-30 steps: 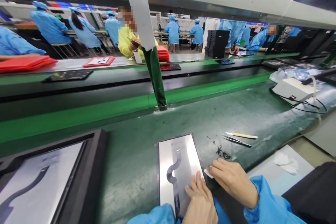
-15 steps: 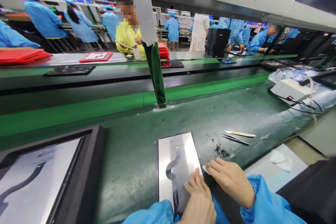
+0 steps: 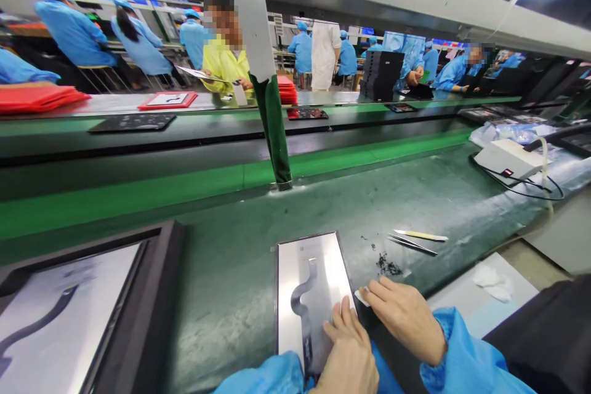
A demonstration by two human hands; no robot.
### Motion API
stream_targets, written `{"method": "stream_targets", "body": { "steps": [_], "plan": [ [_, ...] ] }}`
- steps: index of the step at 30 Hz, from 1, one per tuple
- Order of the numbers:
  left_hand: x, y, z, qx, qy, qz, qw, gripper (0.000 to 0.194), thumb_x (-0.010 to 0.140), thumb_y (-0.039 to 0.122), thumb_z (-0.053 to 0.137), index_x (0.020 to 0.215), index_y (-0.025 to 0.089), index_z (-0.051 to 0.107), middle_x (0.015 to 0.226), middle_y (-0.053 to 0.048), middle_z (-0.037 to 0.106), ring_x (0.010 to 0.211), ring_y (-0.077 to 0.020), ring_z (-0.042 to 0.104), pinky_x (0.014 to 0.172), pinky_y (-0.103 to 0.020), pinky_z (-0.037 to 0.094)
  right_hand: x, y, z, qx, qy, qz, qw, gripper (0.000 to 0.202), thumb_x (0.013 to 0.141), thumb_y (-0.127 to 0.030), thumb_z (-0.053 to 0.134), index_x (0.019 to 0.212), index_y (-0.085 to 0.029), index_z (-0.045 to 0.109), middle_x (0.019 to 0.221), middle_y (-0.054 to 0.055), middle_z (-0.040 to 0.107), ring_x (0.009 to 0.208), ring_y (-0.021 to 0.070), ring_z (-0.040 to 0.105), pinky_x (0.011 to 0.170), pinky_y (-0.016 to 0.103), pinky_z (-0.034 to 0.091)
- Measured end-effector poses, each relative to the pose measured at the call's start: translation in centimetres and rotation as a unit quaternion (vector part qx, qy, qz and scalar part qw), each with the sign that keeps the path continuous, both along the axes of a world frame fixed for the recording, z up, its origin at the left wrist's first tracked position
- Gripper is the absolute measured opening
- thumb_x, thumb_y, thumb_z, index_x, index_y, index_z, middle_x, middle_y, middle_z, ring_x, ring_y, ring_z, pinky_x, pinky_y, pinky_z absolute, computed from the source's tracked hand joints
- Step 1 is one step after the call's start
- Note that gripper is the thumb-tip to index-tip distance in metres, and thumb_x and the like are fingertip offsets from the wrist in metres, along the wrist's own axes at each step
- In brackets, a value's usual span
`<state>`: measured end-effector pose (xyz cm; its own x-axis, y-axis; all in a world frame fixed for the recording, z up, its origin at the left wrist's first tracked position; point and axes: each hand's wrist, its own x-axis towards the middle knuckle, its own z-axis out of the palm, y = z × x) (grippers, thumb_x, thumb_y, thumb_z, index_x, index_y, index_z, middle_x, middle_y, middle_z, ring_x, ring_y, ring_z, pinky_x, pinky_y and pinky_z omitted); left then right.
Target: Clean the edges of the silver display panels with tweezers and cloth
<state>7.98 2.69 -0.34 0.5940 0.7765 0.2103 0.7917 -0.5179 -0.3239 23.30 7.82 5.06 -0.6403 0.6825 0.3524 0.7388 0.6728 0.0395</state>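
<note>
A silver panel with a dark edge and a curved dark ribbon cable lies on the green bench, close to me. My left hand rests on its lower right part, fingers spread on the surface. Just right of the panel's edge, my right hand pinches a small white cloth near the bench's front edge. Beyond that hand is a little heap of black scraps. Metal tweezers and a yellow-handled blade lie to the right of the scraps.
A black foam tray holds another silver panel at left. A green post rises from the bench. At right stands a white device with cables. Dark panels lie on the line behind, where several people work.
My hands have hardly moved. Beyond the bench, the dark panels on the line have shifted right, the person in white has moved left, and the person in yellow holds a sheet farther left.
</note>
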Motion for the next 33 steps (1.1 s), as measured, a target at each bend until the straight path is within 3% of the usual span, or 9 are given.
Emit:
{"method": "stream_targets", "body": {
  "steps": [6, 14, 23, 30, 33],
  "plan": [
    [-0.1, 0.2, 0.3, 0.006, -0.012, -0.004, 1.0, 0.038, 0.082, 0.026, 0.059, 0.111, 0.008, 0.075, 0.116, -0.029, 0.069, 0.102, -0.0429, 0.07, 0.068, -0.049, 0.059, 0.7, 0.8, 0.3, -0.006, -0.01, 0.063, 0.998, 0.05, 0.109, -0.025, 0.015, 0.094, -0.017, 0.062, 0.071, 0.0, 0.059, 0.063, 0.0152, 0.05, 0.052, 0.031, 0.031],
    [0.0, 0.0, 0.2, 0.017, -0.008, -0.003, 1.0, 0.038, 0.082, 0.026, 0.058, 0.111, 0.007, 0.075, 0.117, -0.03, 0.068, 0.103, -0.0433, 0.07, 0.067, -0.049, 0.058, 0.2, 0.3, 0.4, -0.027, 0.036, -0.002, 0.999, 0.049, 0.109, -0.026, 0.018, 0.083, -0.019, 0.059, 0.069, -0.001, 0.058, 0.061, 0.0131, 0.051, 0.055, 0.028, 0.032],
    [-0.1, 0.2, 0.5, 0.019, -0.013, -0.014, 1.0, 0.038, 0.081, 0.025, 0.057, 0.109, 0.007, 0.075, 0.113, -0.029, 0.07, 0.099, -0.0421, 0.071, 0.065, -0.047, 0.059, 0.9, 1.1, 0.5, -0.023, -0.009, 0.071, 0.997, 0.049, 0.109, -0.026, 0.016, 0.091, -0.017, 0.061, 0.072, 0.0, 0.06, 0.062, 0.016, 0.047, 0.053, 0.032, 0.029],
    [-0.1, 0.3, 0.5, 0.028, -0.016, -0.02, 0.999, 0.038, 0.083, 0.028, 0.057, 0.106, 0.006, 0.076, 0.111, -0.028, 0.071, 0.098, -0.0425, 0.072, 0.063, -0.046, 0.059, 0.4, 0.6, 0.3, -0.017, 0.018, 0.026, 0.999, 0.05, 0.109, -0.025, 0.016, 0.087, -0.018, 0.06, 0.071, 0.0, 0.059, 0.063, 0.016, 0.047, 0.054, 0.031, 0.029],
    [-0.2, 0.3, 0.4, 0.019, -0.01, -0.016, 1.0, 0.037, 0.081, 0.026, 0.059, 0.109, 0.007, 0.075, 0.114, -0.03, 0.069, 0.101, -0.0436, 0.071, 0.062, -0.047, 0.059, 0.5, 0.5, 0.1, -0.016, 0.0, 0.044, 0.999, 0.052, 0.108, -0.025, 0.014, 0.09, -0.017, 0.061, 0.072, 0.0, 0.06, 0.064, 0.0164, 0.047, 0.054, 0.032, 0.029]
  ]
}}
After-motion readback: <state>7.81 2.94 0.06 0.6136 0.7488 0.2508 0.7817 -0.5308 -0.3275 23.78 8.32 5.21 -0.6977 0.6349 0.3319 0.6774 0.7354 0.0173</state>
